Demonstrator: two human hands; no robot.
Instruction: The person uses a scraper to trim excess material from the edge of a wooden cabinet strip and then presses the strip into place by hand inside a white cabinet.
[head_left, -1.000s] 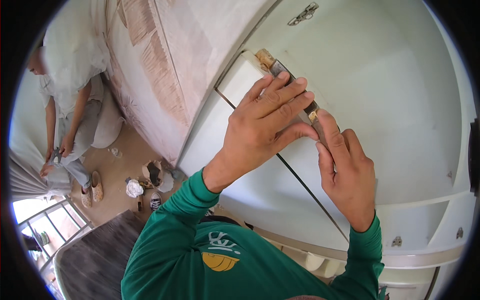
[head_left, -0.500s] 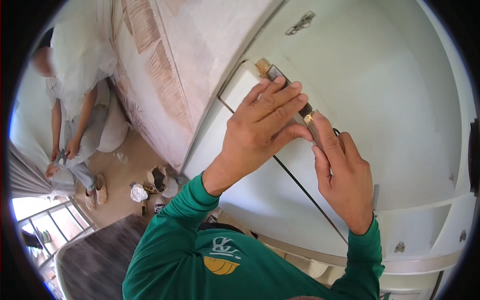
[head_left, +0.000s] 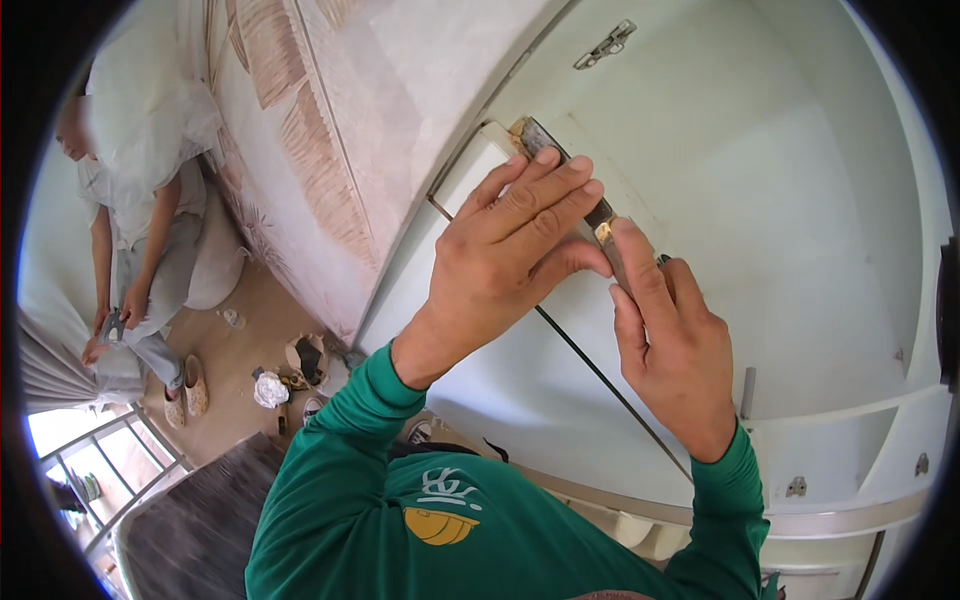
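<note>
My right hand [head_left: 672,350] is closed around the handle of a chisel [head_left: 601,213], its index finger stretched along the tool near the brass-coloured ferrule. The dark blade runs up and left to a rough, yellowish-brown notch [head_left: 517,128] at the corner of a white panel [head_left: 480,172]. Over the blade lies my left hand [head_left: 500,250], fingers stretched out and nearly flat, the thumb reaching toward the ferrule. Those fingers cover the middle of the blade. Part of the handle is hidden inside my right hand.
A metal hinge [head_left: 605,45] is fixed to the pale cabinet panel above. Further hinge plates [head_left: 796,487] sit at lower right. To the left, another person [head_left: 150,225] sits holding a grey object [head_left: 113,325]. A bag [head_left: 308,358] and slippers [head_left: 196,384] lie on the floor.
Both hands and the chisel appear slightly further left in the picture, along with much of the scene. More of the blade's far end shows beyond my left fingers.
</note>
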